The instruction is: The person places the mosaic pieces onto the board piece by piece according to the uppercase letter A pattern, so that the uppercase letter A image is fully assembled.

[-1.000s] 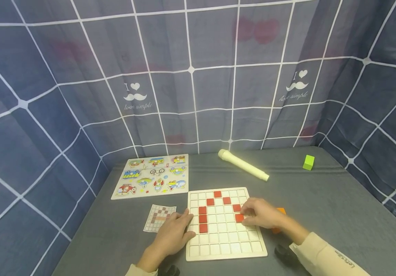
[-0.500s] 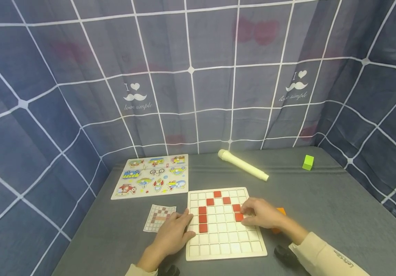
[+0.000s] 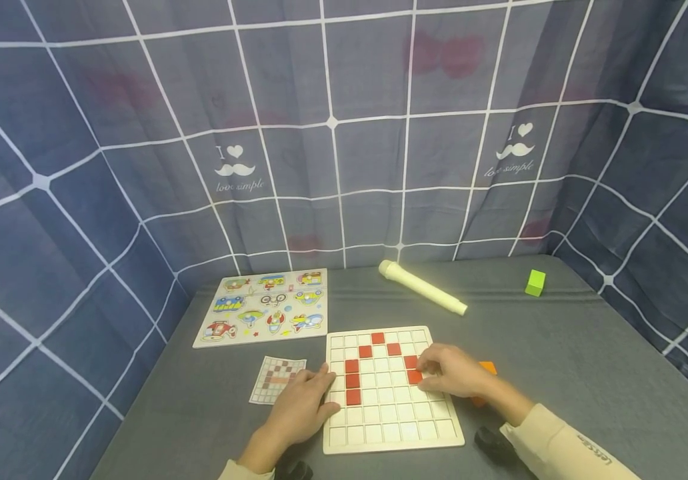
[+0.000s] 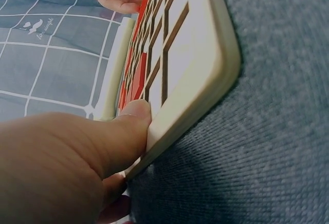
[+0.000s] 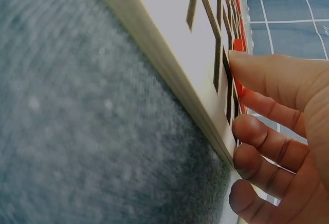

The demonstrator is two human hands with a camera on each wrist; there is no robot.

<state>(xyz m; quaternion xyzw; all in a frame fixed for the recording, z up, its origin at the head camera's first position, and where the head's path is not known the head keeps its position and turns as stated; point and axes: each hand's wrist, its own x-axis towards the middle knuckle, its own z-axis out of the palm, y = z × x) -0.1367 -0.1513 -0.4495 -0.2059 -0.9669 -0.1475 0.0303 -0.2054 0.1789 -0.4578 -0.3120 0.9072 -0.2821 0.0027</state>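
A white grid board (image 3: 389, 415) lies flat on the dark cloth, with several red tiles (image 3: 353, 381) forming an arch in its cells. My left hand (image 3: 301, 405) rests at the board's left edge; its thumb (image 4: 134, 112) presses on the rim in the left wrist view. At the right side, my right hand (image 3: 455, 371) pinches a red square tile (image 3: 415, 377) between thumb and index finger, just below another red tile (image 3: 410, 362). That tile is partly covered by the fingertips. A small pattern card (image 3: 266, 392) lies beside the left hand, partly hidden by it.
A picture puzzle board (image 3: 269, 307) lies at the back left. Behind the grid board is a pale yellow, microphone-shaped stick (image 3: 422, 288). A green cube (image 3: 535, 283) stands at the back right. An orange block (image 3: 488, 366) is partly hidden behind the right hand.
The tile in my right hand has shifted very slightly away from me, and it now lines up under the red tile above it. My left hand and the board have stayed still.
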